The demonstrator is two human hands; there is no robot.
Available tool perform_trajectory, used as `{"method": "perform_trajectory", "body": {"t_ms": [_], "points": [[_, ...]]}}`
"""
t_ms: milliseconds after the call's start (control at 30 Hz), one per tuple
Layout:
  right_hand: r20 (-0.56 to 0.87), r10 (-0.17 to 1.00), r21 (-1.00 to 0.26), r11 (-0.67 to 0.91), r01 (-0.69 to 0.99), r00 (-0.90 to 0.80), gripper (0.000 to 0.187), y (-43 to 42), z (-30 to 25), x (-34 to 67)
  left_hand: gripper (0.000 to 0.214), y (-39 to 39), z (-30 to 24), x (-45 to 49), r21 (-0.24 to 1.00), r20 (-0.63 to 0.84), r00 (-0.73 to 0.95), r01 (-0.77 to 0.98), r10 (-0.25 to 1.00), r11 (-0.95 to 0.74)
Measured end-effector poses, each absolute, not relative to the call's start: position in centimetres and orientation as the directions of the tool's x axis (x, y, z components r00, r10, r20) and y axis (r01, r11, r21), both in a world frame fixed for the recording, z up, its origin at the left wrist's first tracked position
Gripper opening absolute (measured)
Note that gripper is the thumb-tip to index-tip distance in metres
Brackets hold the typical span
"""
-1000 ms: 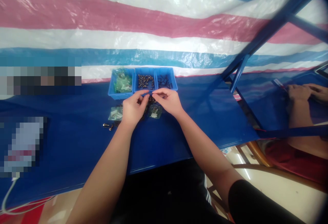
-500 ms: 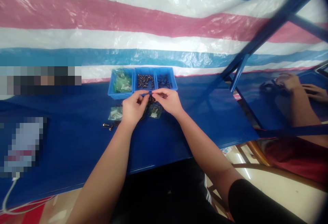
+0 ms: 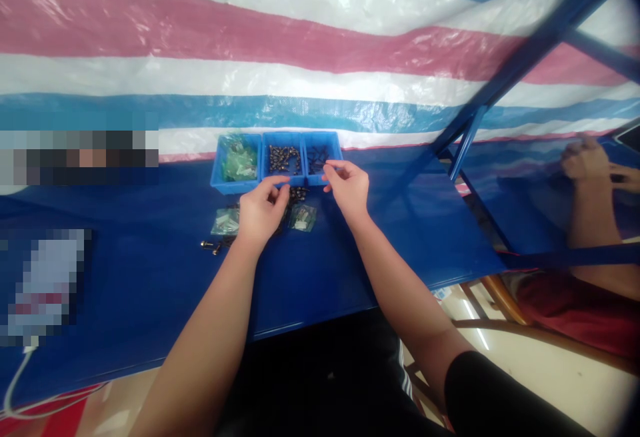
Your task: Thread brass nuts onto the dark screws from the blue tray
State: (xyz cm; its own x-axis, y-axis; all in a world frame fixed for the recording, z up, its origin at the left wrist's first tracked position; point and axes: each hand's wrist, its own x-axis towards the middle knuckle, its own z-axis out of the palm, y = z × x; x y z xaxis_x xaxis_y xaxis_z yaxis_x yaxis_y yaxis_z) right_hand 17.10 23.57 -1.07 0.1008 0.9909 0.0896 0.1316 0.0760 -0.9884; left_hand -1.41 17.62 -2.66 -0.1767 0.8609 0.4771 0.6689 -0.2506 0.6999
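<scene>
My left hand (image 3: pixel 263 207) is closed in a pinch just in front of the middle blue bin (image 3: pixel 283 178); whatever sits between its fingertips is too small to name. At the front rim of the right blue bin (image 3: pixel 325 136), my right hand (image 3: pixel 350 192) has thumb and fingers drawn together, and what they hold, if anything, cannot be made out. Dark screws (image 3: pixel 318 155) lie in that right bin. The middle one holds several brassy-dark fasteners (image 3: pixel 284 157). More dark fasteners (image 3: pixel 299 194) lie on the table between the hands, partly hidden by the left one.
The left blue bin (image 3: pixel 216 174) holds green-tinted plastic bags (image 3: pixel 239 159). Two small clear packets (image 3: pixel 225 221) and a few loose bolts (image 3: pixel 210 247) rest on the blue table (image 3: pixel 310 277). A blue metal frame (image 3: pixel 493 94) rises at right, beyond which another person's hands (image 3: pixel 587 160) show.
My right hand has moved away from my left, rightward and slightly up to the right bin. My left hand has stayed nearly in place. The other person's hands have shifted right.
</scene>
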Motion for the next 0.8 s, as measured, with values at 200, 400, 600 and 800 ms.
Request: {"method": "perform_trajectory", "body": {"t_ms": [200, 400, 600, 800], "points": [[0.048, 0.988, -0.987, 0.024, 0.159, 0.149, 0.029, 23.7, -1.1, 17.6, 0.023, 17.6, -2.7, -1.3, 0.702, 0.469, -0.173, 0.669, 0.866, -0.246], [0.105, 0.994, -0.981, 0.098, 0.167, 0.029, 0.030, 23.4, -1.4, 17.0, 0.023, 17.6, -2.6, -1.3, 0.702, 0.463, -0.170, 0.669, 0.870, -0.243], [0.185, 0.888, -0.813, 0.379, 0.442, -0.421, 0.019, 22.7, -2.1, 16.4, 0.025, 17.5, -2.5, -1.4, 0.683, 0.490, -0.189, 0.689, 0.851, -0.241], [0.080, 0.860, -0.619, 0.440, 0.651, -0.505, 0.031, 22.1, -2.4, 16.0, 0.025, 17.4, -2.5, -1.5, 0.693, 0.497, -0.232, 0.686, 0.836, -0.221]]}}
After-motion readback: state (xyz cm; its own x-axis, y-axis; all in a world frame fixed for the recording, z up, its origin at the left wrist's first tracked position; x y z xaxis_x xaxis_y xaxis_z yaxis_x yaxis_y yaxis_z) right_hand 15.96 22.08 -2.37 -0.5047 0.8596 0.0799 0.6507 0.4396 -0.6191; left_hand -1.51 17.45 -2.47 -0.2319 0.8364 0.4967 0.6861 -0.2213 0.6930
